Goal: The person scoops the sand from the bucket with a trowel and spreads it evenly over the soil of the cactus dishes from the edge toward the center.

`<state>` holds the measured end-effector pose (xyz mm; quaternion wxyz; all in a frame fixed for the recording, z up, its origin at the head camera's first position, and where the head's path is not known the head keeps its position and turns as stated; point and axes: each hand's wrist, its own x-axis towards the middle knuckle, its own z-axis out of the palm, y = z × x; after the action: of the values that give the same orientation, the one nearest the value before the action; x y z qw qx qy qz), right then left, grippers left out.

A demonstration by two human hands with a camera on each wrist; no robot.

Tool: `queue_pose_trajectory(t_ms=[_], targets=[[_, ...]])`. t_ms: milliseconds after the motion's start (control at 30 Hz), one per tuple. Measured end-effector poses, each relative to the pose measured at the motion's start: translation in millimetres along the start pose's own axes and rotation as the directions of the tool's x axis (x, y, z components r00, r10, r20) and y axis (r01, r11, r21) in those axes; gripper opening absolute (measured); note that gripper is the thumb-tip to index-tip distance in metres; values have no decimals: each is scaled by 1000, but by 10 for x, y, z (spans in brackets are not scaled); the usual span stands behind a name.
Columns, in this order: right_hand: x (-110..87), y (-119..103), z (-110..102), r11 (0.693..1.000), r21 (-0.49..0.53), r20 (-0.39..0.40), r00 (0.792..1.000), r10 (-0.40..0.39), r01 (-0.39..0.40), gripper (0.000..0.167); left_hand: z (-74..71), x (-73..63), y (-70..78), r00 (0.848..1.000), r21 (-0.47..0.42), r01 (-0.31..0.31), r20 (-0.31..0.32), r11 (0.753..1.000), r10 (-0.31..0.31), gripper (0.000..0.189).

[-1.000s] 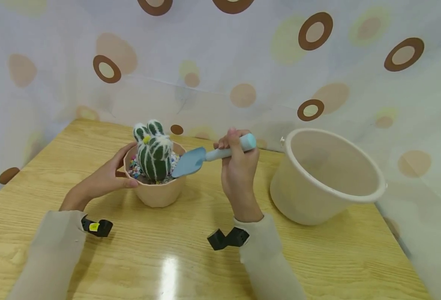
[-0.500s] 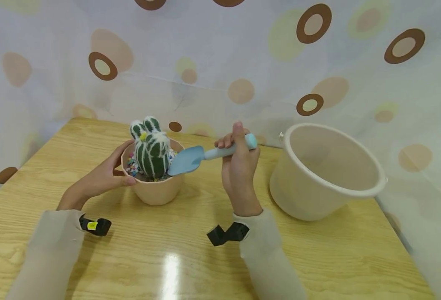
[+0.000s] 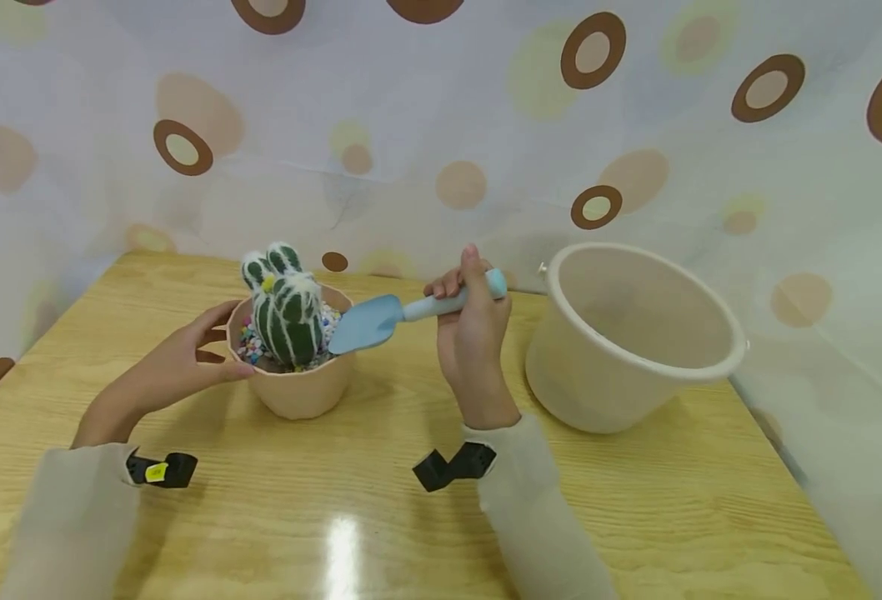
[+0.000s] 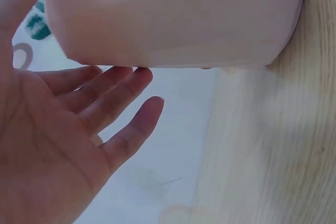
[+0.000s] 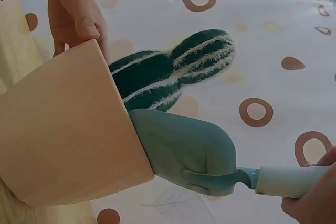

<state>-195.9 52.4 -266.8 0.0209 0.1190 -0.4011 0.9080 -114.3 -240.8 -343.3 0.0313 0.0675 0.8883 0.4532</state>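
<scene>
A potted cactus (image 3: 288,321), green with white fuzzy ridges, stands in a peach flowerpot (image 3: 302,394) among colourful pebbles (image 3: 250,343). At the pot's left side is my left hand (image 3: 167,362), its thumb on the rim. In the left wrist view its fingers (image 4: 113,98) look fairly straight, and several tips touch the pot's wall. My right hand (image 3: 474,342) grips the handle of a blue garden trowel (image 3: 368,325), thumb lying along it. The trowel's blade dips inside the pot's right rim, beside the cactus; its tip is hidden in the right wrist view.
A large beige bucket (image 3: 591,392) stands on the wooden table (image 3: 381,483) to the right of my right hand. Behind the table hangs a pale curtain (image 3: 411,100) with brown and yellow spots.
The head view has shifted, so the pot and bucket sit further left in it. My left fingers have spread and loosened a little at the pot. The trowel stays at the right rim.
</scene>
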Motion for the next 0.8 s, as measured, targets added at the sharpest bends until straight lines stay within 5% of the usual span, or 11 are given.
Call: queue_pose_trajectory(t_ms=[367, 800], targets=[[81, -66, -24, 1000, 22, -19, 1000, 11, -11, 43, -78, -86, 112, 999, 111, 11, -37, 994, -7, 63], [186, -170, -176, 981, 124, -73, 985, 156, -146, 43, 0, -392, 82, 1000, 212, -16, -15, 977, 20, 36]])
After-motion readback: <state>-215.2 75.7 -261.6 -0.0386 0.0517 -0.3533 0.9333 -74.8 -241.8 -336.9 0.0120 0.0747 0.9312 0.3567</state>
